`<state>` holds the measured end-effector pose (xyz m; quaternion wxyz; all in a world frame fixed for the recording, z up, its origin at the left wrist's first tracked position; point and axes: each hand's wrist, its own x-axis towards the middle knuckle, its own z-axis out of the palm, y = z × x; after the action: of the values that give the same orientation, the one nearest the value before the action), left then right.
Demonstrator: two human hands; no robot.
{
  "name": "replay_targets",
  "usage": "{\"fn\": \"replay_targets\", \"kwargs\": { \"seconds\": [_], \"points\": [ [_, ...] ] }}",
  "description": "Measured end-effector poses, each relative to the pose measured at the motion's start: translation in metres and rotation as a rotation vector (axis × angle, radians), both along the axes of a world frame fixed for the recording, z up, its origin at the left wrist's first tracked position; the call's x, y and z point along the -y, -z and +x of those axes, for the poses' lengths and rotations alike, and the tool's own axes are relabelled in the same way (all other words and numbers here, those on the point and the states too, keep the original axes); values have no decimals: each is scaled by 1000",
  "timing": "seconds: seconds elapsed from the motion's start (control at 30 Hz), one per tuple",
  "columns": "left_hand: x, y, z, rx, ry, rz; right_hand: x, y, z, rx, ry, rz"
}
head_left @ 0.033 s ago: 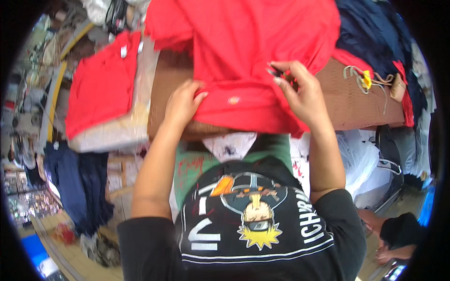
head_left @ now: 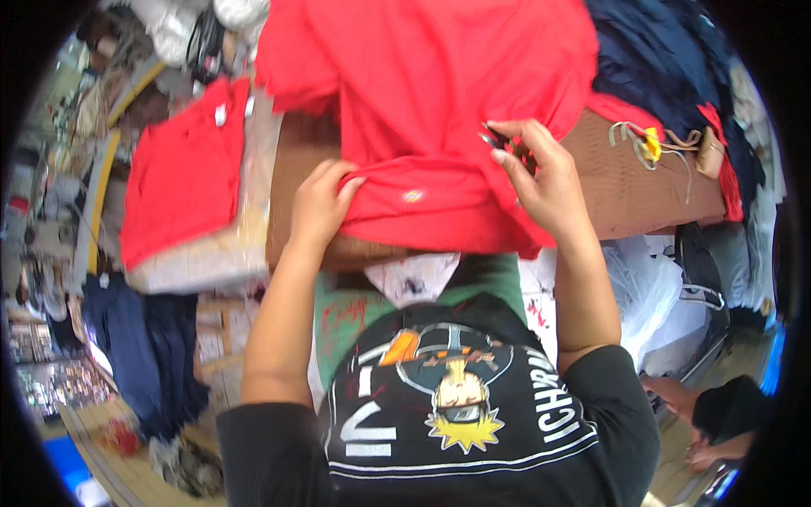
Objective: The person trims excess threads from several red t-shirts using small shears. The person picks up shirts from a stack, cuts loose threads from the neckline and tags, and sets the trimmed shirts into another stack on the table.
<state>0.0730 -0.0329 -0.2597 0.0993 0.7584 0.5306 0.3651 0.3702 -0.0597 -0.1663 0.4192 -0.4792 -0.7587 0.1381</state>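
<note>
A red garment (head_left: 448, 93) of soft cloth spreads over the brown padded table (head_left: 625, 190) in front of me, its near part folded over. On that fold sits a small light oval mark (head_left: 411, 196). My left hand (head_left: 323, 201) pinches the fold's left edge between thumb and fingers. Above the fold's right side, my right hand (head_left: 541, 173) is closed around small dark thread snips (head_left: 500, 139), their metal tips pointing left toward the cloth. The palm hides most of the snips' body.
Left of the table, a folded red garment (head_left: 182, 173) lies on a pale wrapped stack (head_left: 203, 258). Dark blue cloth (head_left: 659, 68) is heaped at the far right, near tangled cords with a yellow piece (head_left: 650, 145). Another person's hand (head_left: 701, 456) shows at the lower right.
The whole view has shifted slightly. Both hands keep nearly the same places on and above the red garment, with the same grips.
</note>
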Motion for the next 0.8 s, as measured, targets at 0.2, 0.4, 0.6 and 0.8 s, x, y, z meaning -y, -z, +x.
{"fn": "replay_targets", "kwargs": {
  "seconds": [0.2, 0.4, 0.6, 0.8],
  "points": [
    [-41, -96, -112, 1192, -291, 282, -5, -30, 62, -442, 232, 67],
    [-66, -95, -176, 1171, -565, 125, -41, -27, 122, -511, 373, 107],
    [-6, -30, -11, 354, -87, 92, -120, 2, 170, -258, 384, 164],
    [26, 16, 38, -305, -31, -28, -157, -2, 130, 57, 436, 359]
  ]
}}
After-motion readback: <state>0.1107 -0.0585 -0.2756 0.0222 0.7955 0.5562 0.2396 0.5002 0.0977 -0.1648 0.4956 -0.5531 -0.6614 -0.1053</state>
